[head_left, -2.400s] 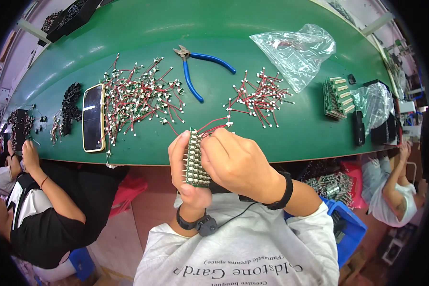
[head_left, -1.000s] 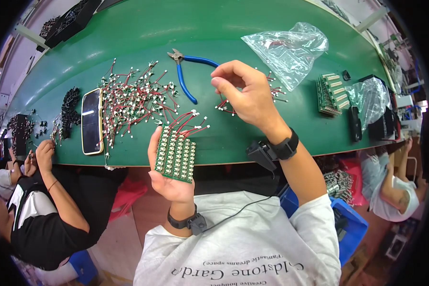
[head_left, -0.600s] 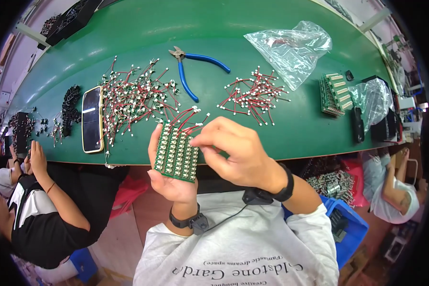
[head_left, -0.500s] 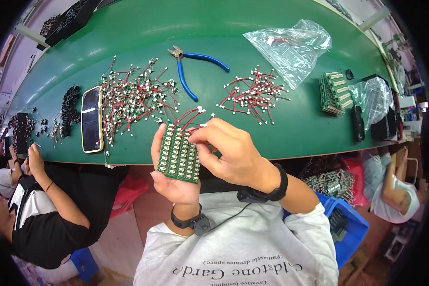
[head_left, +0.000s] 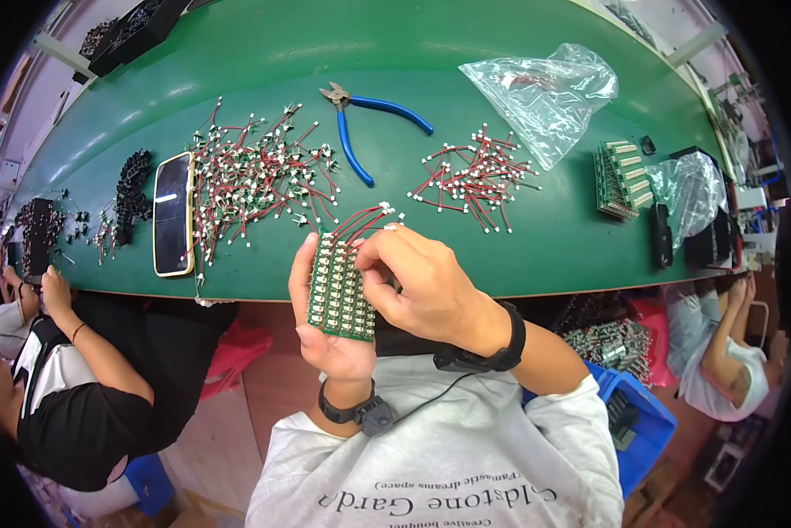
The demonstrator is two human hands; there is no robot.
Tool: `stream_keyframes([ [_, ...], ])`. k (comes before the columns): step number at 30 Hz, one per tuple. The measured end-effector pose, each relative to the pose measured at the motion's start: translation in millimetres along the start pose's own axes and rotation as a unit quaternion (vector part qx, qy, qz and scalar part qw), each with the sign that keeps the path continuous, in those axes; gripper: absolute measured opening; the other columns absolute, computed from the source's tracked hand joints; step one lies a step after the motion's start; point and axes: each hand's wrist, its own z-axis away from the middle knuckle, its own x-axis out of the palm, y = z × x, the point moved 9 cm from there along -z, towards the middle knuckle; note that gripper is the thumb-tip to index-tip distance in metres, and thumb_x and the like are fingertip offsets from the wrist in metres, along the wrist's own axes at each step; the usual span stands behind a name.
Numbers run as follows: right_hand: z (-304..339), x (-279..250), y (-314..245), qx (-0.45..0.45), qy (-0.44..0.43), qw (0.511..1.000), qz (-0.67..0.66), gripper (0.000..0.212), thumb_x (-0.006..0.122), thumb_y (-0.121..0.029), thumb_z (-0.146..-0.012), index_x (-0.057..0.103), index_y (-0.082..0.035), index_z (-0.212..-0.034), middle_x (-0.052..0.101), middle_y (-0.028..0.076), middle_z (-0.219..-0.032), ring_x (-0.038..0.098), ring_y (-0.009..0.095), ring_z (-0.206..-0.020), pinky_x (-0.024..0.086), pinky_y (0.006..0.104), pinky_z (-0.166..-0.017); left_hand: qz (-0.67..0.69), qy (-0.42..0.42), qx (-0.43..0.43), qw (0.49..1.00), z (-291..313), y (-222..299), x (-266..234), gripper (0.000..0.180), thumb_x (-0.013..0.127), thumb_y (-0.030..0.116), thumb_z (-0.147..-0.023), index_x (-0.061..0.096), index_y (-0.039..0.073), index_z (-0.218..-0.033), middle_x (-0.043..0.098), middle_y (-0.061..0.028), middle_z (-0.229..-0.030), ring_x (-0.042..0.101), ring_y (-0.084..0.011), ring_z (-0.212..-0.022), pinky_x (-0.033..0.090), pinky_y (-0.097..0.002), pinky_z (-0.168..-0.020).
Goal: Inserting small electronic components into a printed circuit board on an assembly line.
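My left hand (head_left: 332, 350) grips a green circuit board panel (head_left: 341, 295) by its sides, above the table's near edge. Rows of small white connectors cover the panel. Several red and black wire leads (head_left: 360, 218) with white plugs rise from its far end. Over the panel's upper right corner, my right hand (head_left: 422, 280) has thumb and forefinger pinched together at the wires. What sits between those fingertips is mostly hidden, though a wire lead appears to run into them. Beyond my hands lies a loose pile of red wire leads (head_left: 476, 176) with white plugs.
Blue-handled cutting pliers (head_left: 353, 141) lie mid-table, near a clear plastic bag (head_left: 549, 97). A phone (head_left: 174, 216) rests beside a larger heap of wired parts (head_left: 259, 180). Stacked green boards (head_left: 620, 180) stand at right, a blue bin (head_left: 642, 431) below. A co-worker (head_left: 79, 387) sits at left.
Both hands and the panel sit slightly further right in view, and the table things have shifted a little too. My right fingers stay pinched at the panel's wire end.
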Motion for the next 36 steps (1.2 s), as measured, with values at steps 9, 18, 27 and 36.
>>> stream_keyframes([
  [9,-0.3,6.0,-8.5,-0.033,-0.009,0.998,0.054,0.019,0.065,0.008,-0.072,0.056,0.001,-0.088,0.059,0.012,-0.077,0.061,0.028,-0.066,0.051,0.0358,-0.058,-0.025,-0.016,0.004,1.0,0.5,-4.7,-1.5,0.091,0.038,0.067,-0.088,0.032,-0.005,-0.144,0.053,-0.0197,-0.125,0.055,-0.0277,-0.115,0.043,-0.0411,-0.1],
  [18,2.5,9.4,-11.8,-0.058,-0.01,0.988,0.143,0.022,0.065,0.007,-0.072,0.056,0.001,-0.091,0.058,0.012,-0.079,0.061,0.028,-0.07,0.051,0.0367,-0.062,-0.033,0.0,0.004,0.999,1.3,-7.7,-4.1,0.091,0.038,0.068,-0.088,0.037,-0.006,-0.141,0.048,-0.0108,-0.123,0.053,-0.0214,-0.108,0.041,-0.0359,-0.097],
  [27,-3.9,2.0,-10.7,-0.084,-0.049,0.988,0.121,0.024,0.069,0.0,-0.074,0.059,-0.002,-0.096,0.059,0.009,-0.077,0.061,0.027,-0.067,0.05,0.0366,-0.06,0.003,-0.015,-0.009,1.0,2.5,-4.5,-0.9,0.092,0.041,0.066,-0.088,0.029,-0.006,-0.145,0.051,-0.0198,-0.131,0.054,-0.0275,-0.118,0.042,-0.0401,-0.101],
  [36,-10.9,-68.2,45.3,-0.021,-0.107,0.96,0.259,0.018,0.072,-0.001,-0.074,0.068,-0.01,-0.09,0.056,0.007,-0.083,0.059,0.026,-0.072,0.048,0.037,-0.06,0.041,0.023,0.01,0.999,-8.8,1.0,-15.5,0.088,0.041,0.061,-0.091,0.03,-0.009,-0.144,0.053,-0.0223,-0.131,0.057,-0.0297,-0.116,0.048,-0.04,-0.099],
])
